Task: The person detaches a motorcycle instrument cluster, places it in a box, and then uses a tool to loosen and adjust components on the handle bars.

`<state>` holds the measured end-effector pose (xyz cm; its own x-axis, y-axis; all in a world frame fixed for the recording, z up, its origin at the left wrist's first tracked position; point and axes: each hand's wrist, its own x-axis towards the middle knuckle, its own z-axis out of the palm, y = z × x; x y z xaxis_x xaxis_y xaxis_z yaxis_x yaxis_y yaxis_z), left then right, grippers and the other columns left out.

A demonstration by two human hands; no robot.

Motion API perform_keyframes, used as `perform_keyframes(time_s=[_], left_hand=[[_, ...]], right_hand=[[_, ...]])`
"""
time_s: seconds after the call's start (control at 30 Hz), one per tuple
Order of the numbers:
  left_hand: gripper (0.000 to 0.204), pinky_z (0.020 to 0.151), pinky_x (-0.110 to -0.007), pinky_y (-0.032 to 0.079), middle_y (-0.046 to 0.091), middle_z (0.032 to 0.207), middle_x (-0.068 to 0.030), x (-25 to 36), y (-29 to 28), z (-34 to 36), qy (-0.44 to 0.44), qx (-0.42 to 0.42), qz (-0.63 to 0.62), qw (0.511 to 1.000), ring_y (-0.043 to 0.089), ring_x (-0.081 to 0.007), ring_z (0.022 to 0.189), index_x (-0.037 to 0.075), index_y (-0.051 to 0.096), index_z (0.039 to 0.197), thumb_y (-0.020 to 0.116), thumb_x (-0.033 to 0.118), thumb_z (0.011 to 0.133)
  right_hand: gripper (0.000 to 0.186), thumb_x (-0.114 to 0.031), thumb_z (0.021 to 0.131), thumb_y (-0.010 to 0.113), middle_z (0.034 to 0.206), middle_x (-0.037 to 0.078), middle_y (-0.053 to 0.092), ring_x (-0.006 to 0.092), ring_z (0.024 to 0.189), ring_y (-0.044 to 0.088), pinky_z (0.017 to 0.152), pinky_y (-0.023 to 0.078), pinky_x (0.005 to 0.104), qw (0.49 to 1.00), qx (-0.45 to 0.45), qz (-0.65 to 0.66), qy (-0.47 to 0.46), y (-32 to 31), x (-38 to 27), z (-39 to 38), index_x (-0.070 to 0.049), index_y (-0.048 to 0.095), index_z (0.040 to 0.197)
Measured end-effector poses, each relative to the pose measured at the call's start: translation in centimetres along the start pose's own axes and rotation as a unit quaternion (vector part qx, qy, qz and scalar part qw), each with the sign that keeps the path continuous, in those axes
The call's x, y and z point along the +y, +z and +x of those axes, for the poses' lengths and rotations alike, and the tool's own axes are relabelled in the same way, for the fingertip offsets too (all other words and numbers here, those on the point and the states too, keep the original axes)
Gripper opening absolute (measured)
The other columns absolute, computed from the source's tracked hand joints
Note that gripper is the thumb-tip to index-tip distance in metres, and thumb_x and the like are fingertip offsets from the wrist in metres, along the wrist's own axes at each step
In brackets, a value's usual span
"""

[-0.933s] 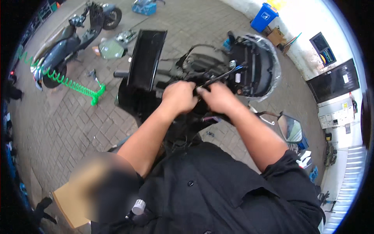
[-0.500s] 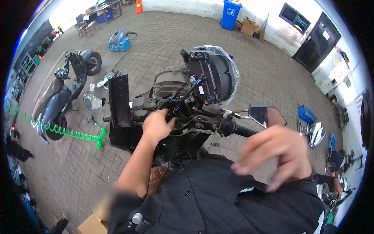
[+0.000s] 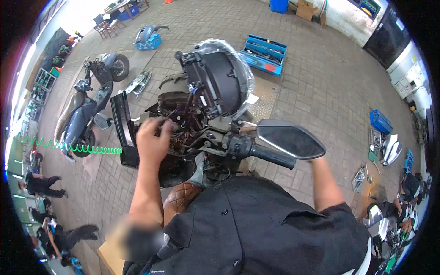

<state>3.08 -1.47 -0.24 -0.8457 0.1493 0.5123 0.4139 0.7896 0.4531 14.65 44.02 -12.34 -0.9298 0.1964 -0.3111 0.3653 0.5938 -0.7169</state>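
Observation:
In front of me stands a partly stripped scooter front with exposed wiring (image 3: 183, 133). My left hand (image 3: 153, 137) is over the left side of that wiring, its fingers curled; anything between them is too small to make out. My right forearm (image 3: 325, 183) reaches behind the right mirror (image 3: 293, 140), which hides the hand. Below this mirror is the black handlebar grip (image 3: 275, 156). The round-backed black front assembly (image 3: 220, 78), edged with clear plastic film, sits above the wiring. A black panel (image 3: 123, 121) stands upright left of my left hand.
An open blue toolbox (image 3: 263, 52) lies on the paving beyond the scooter. Another scooter (image 3: 82, 110) is parked at left, near a green coiled hose (image 3: 91, 149). A blue case (image 3: 381, 121) and loose parts lie at right. Several people are at both sides.
My left hand has shifted left across the wiring. The right hand has gone from before my chest to behind the mirror. The view has shifted, bringing the toolbox into sight.

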Motion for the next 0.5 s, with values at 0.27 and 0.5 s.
perform_keyframes(time_s=[0.27, 0.5], left_hand=[[0.052, 0.104, -0.045, 0.039, 0.053, 0.133, -0.0174, 16.8, -3.3, 12.4, 0.21, -0.01, 0.128, 0.969, 0.05, -0.0375, 0.123, 0.012, 0.064, 0.12, 0.079, 0.023, 0.072], [0.063, 0.11, -0.042, 0.034, 0.045, 0.142, -0.0191, 15.6, -2.9, 14.8, 0.146, -0.099, 0.135, 0.975, 0.043, -0.0362, 0.131, 0.008, 0.052, 0.133, 0.074, 0.026, 0.077]], right_hand=[[0.041, -0.026, 0.085, 0.063, 0.09, 0.01, 0.062, 0.0184, 0.079, 0.059, 0.066, 0.049, 0.0346, 0.951, -0.191, -0.107, -0.217, 22.2, -3.4, 7.8, -0.003, 0.059, 0.119], [0.043, -0.026, 0.086, 0.061, 0.098, 0.01, 0.062, 0.0192, 0.084, 0.059, 0.07, 0.05, 0.0366, 0.947, -0.212, -0.091, -0.226, 25.6, -2.1, 8.0, -0.004, 0.057, 0.123]])
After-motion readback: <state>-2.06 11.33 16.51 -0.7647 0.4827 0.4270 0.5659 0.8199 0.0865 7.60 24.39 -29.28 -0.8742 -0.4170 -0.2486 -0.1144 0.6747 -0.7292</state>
